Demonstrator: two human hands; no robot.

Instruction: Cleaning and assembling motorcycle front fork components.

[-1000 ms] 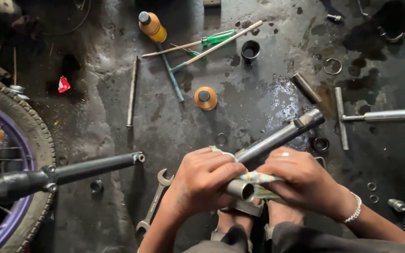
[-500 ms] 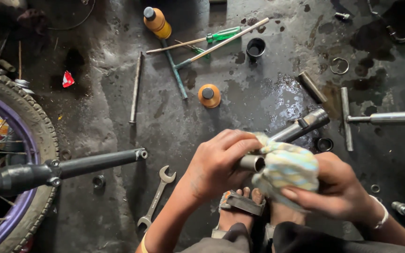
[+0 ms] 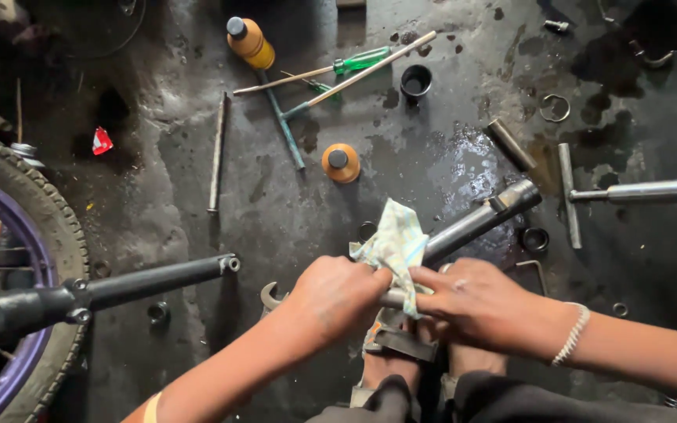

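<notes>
Over the oily floor [image 3: 291, 211], left hand [image 3: 334, 298] grips the tube [image 3: 472, 223] while right hand [image 3: 476, 301] pinches the rag [image 3: 397, 243], wiping it; next likely calls for sliding the rag along.

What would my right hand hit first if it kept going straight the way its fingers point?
Your right hand points left, so it would probably meet the cloth on the metal tube first, then your left hand just behind it.

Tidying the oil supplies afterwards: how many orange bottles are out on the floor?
2. One orange plastic bottle lies at top centre-left; another orange bottle stands mid-floor beyond the hands. More may be hidden outside the view.
</notes>
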